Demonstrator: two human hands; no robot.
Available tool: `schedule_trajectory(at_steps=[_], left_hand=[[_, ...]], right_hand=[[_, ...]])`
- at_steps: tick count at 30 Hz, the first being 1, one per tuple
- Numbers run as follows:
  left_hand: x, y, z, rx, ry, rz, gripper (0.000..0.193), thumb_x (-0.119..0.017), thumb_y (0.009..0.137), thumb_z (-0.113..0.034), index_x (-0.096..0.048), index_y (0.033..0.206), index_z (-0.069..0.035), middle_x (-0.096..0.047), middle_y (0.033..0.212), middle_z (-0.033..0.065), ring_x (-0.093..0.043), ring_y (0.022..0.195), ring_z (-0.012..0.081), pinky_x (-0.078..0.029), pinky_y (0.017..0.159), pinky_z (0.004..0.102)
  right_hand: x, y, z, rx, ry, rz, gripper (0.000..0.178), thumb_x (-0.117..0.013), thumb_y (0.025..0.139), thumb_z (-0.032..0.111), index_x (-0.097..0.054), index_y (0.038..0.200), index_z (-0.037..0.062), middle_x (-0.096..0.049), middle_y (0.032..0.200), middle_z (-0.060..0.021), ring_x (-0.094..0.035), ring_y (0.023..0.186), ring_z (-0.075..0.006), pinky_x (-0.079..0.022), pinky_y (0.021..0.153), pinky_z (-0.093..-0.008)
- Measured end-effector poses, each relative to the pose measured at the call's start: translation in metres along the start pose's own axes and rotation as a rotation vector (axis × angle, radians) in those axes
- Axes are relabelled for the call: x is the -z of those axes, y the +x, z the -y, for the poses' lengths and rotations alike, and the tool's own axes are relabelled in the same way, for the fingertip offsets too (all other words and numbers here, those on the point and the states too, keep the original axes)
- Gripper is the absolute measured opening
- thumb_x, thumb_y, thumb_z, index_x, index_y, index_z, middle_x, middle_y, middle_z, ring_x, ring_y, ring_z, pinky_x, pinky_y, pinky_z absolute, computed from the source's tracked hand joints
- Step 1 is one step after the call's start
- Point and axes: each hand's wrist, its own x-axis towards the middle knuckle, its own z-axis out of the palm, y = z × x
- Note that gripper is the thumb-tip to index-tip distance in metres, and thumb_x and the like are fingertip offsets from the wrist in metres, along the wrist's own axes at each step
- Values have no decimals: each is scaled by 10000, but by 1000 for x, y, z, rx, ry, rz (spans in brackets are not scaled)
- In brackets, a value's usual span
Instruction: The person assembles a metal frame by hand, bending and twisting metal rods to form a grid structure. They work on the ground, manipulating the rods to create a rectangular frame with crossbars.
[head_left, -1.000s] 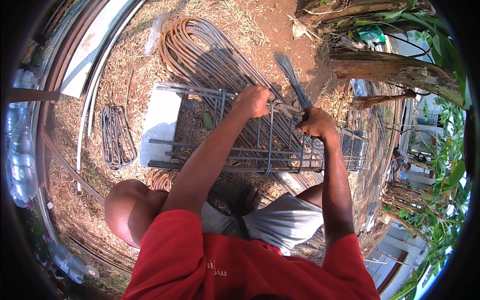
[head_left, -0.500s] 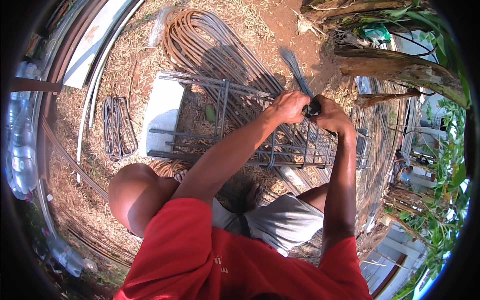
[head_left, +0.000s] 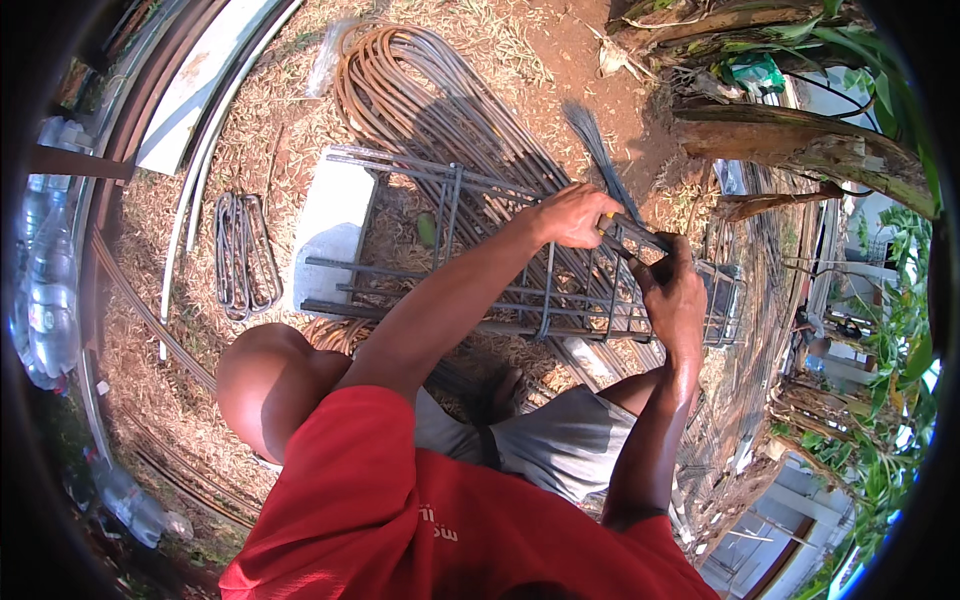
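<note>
My left hand [head_left: 574, 216] is closed at the yellow-marked end of dark pliers [head_left: 640, 234], above the upper bars of a steel rebar cage [head_left: 545, 300]. The pliers' two long arms spread apart toward my right hand [head_left: 672, 305]. My right hand's thumb and fingers are bent around their far ends. The cage has long bars joined by square stirrups and lies crosswise in front of me. Its left end lies by a white block [head_left: 330, 225]. My fingers partly hide the pliers, and any tie wire at that spot cannot be made out.
Bent rusty rebar [head_left: 400, 75] runs beneath the cage. A bundle of thin wire [head_left: 595, 150] lies beyond my hands. Loose stirrups [head_left: 245, 255] lie left of the block. Cut trunks [head_left: 800, 145] stand at the far right; plastic bottles [head_left: 48, 290] lie at the left rim.
My right hand has moved down and slightly right, away from my left hand. The pliers' arms now show spread between the hands. My left hand has stayed nearly in place.
</note>
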Motion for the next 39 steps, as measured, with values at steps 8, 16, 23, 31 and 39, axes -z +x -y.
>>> schedule_trajectory(at_steps=[8, 16, 23, 31, 39], left_hand=[[23, 25, 27, 253, -662, -97, 392, -908, 751, -142, -727, 1063, 12, -734, 917, 99, -692, 827, 211, -577, 739, 379], [39, 32, 15, 437, -475, 81, 699, -944, 714, -188, -680, 1327, 20, -767, 1075, 130, -690, 901, 237, -561, 788, 375], [-19, 34, -13, 89, 81, -510, 319, -740, 920, -165, -620, 1176, -17, -756, 1116, 292, -738, 1072, 490, -587, 878, 565], [8, 47, -13, 327, -160, -399, 286, -811, 823, -229, -733, 913, 31, -753, 807, 224, -747, 733, 384, -571, 720, 509], [31, 50, 16, 254, -565, -78, 310, -785, 791, -173, -702, 1012, 30, -633, 710, 56, -588, 582, 125, -444, 491, 318]], right_hand=[[-25, -22, 28, -13, 704, -211, 365, -886, 919, 81, -686, 1203, -33, -745, 1034, -135, -705, 1036, -242, -543, 988, -387], [-75, 145, 3, 82, 1171, -245, 387, -950, 890, 198, -700, 1107, -2, -735, 893, -96, -678, 779, -160, -552, 707, -307], [-114, 196, 6, -330, 1204, -1036, 332, -903, 926, 177, -666, 951, -54, -745, 839, -175, -670, 678, -235, -555, 646, -380], [-71, 142, 16, -266, 1415, -414, 653, -916, 902, 533, -684, 1208, 6, -727, 986, -105, -689, 806, -197, -593, 746, -369], [-67, 160, 35, -215, 1594, -202, 587, -713, 1008, 647, -548, 827, 113, -520, 716, -63, -511, 656, -226, -472, 661, -394]])
